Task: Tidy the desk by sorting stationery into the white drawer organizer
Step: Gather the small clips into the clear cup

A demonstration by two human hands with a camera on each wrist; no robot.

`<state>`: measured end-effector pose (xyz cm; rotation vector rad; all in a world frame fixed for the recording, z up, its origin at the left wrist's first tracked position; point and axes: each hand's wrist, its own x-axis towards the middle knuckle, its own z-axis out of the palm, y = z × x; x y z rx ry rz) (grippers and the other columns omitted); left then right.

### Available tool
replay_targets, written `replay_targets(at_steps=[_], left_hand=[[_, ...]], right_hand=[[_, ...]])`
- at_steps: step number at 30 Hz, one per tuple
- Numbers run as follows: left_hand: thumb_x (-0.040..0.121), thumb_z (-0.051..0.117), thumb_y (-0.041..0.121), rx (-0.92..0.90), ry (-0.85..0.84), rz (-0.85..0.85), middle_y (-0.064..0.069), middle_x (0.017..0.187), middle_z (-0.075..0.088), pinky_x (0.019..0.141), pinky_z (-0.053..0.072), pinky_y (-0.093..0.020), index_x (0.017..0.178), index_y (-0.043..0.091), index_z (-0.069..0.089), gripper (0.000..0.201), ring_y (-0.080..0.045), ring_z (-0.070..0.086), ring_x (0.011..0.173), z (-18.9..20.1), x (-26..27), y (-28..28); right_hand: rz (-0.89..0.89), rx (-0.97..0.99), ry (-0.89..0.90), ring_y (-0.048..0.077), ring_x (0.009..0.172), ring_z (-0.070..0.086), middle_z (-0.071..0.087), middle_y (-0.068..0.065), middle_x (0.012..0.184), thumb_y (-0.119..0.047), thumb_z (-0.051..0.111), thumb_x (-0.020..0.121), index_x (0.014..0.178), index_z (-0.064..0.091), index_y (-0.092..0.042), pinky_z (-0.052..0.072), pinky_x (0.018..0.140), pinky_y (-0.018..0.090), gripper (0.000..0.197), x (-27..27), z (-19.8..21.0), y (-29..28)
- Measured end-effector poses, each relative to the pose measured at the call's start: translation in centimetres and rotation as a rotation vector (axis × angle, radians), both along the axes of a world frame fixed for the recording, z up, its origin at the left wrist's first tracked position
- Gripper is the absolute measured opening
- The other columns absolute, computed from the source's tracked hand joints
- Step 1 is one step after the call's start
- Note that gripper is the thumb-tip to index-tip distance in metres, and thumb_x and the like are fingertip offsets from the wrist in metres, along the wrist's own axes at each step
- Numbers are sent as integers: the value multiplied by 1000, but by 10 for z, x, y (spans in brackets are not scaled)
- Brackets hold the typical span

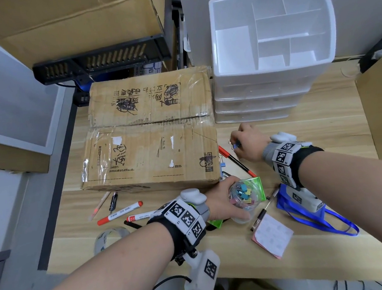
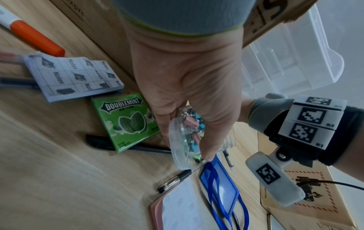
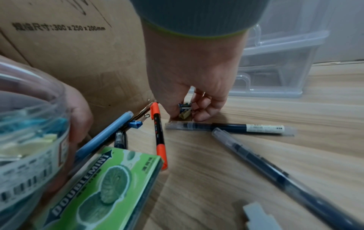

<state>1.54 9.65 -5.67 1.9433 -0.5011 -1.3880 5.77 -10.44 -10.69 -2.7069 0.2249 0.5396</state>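
Note:
My left hand point(image 1: 222, 202) grips a clear plastic jar point(image 1: 244, 197) of coloured binder clips, tilted just above the desk; the left wrist view shows the jar point(image 2: 181, 140) from its base. Near the corner of the cardboard box, my right hand point(image 1: 249, 144) reaches down to the desk and pinches small binder clips point(image 3: 185, 109) between thumb and fingers. A blue binder clip point(image 3: 135, 124) lies loose by the box. The white drawer organizer point(image 1: 271, 76) stands at the back right, its divided top tray showing nothing inside.
A large cardboard box point(image 1: 150, 134) fills the desk's left middle. Scattered around are a red-and-black pen point(image 1: 236, 160), orange-capped markers point(image 1: 120, 213), a tape roll point(image 1: 110, 239), a green gum box point(image 2: 126, 123), a sticky-note pad point(image 1: 272, 236), a blue badge holder point(image 1: 304, 209) and dark pens point(image 3: 226, 126).

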Motion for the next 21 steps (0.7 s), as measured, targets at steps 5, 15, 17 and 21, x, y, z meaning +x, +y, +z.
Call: replay_targets(at_steps=[5,15,17,21], left_hand=[[70,88,13,6,14,5,4,114,62,97,52,-30,131,19,44,75,-15,62,107,1,-2,0],[69,88,8,-26,48,49,0,116,66,92,53,-24,128,15,49,72,-14,65,105,-2,-9,-3],[69,88,8,-31,48,63,0,117,66,89,53,-20,129,14,49,72,-13,65,104,-4,-9,-3],[68,89,11,-33,43,103,2,117,66,95,53,-27,129,17,49,73,-12,65,105,-5,-12,-2]], right_hand=[[-86,76,3,27,103,50,49,7,112,-15,70,82,100,66,-18,47,85,35,18,-3,2,-2],[-351,240,13,20,80,62,62,-2,84,1,71,75,79,69,-9,53,70,30,12,-15,3,-13],[-380,258,40,17,77,62,64,-6,75,1,71,77,79,70,-10,49,69,26,11,-16,5,-15],[-443,286,11,16,78,62,65,-5,77,-2,72,78,77,69,-12,47,70,25,11,-23,10,-20]])
